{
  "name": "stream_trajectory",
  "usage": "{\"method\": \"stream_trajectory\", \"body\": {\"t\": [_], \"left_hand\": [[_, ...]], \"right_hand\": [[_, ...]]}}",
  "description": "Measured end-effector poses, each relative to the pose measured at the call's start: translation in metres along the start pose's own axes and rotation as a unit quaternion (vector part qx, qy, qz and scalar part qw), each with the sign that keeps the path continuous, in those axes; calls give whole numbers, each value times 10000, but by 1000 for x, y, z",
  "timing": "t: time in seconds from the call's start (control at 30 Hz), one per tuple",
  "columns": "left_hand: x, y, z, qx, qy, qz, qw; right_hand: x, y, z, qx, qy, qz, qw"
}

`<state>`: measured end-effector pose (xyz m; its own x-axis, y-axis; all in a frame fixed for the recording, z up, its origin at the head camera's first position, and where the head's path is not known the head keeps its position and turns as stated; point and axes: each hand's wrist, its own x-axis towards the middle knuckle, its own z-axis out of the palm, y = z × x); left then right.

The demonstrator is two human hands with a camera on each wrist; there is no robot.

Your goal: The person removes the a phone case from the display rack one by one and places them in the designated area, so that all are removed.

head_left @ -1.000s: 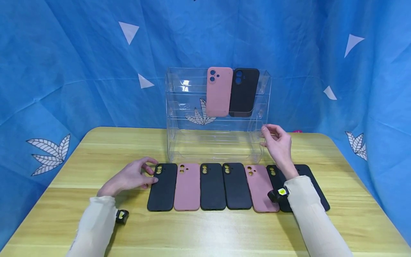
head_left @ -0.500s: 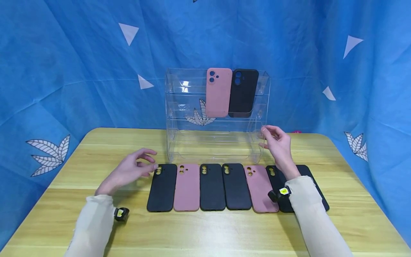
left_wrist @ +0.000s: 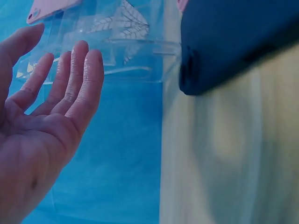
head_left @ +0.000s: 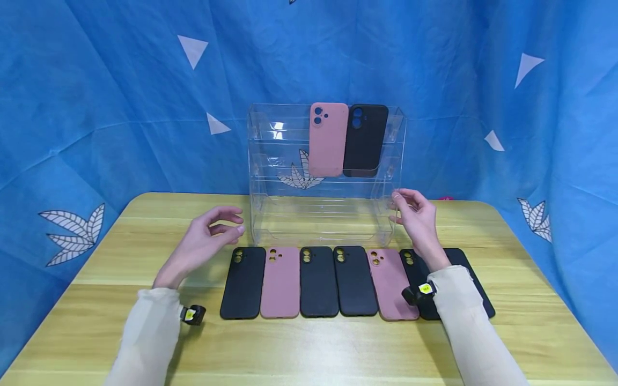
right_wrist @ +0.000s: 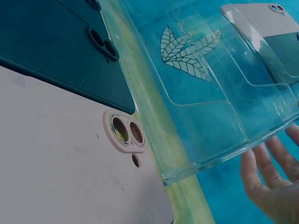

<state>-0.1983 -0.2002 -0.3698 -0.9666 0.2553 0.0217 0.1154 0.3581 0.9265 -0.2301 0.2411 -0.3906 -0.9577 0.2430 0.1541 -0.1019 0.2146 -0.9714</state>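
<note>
Wooden table (head_left: 299, 354); clear rack (head_left: 323, 203) stands between hands (head_left: 205, 236) (head_left: 417, 217).

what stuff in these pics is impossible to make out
- Head view: left part of the rightmost black case, covered by the right forearm.
- Head view: what the pinkish-red thing beyond the right hand is, too small.
- Left wrist view: rest of the nearby black case, cut off by the top and right edges.
- Right wrist view: rest of the right hand, cut off by the frame edges.
</note>
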Motion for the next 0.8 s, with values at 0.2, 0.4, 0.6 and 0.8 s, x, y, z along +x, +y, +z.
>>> {"method": "stream_trajectory", "body": {"t": [0.2,0.4,0.6,0.8], "left_hand": [[7,11,7,-127,100,208,9997],[17,25,16,-166,246,464,9985],[29,42,26,-233,420,853,9952],[41,59,30,-203,637,1242,9900]], "right_hand": [[0,1,0,37,8,-58,10000],[1,3,0,24,31,-96,9999],[1,4,1,-10,50,-91,9999],[1,3,2,-83,60,-86,9999]]}}
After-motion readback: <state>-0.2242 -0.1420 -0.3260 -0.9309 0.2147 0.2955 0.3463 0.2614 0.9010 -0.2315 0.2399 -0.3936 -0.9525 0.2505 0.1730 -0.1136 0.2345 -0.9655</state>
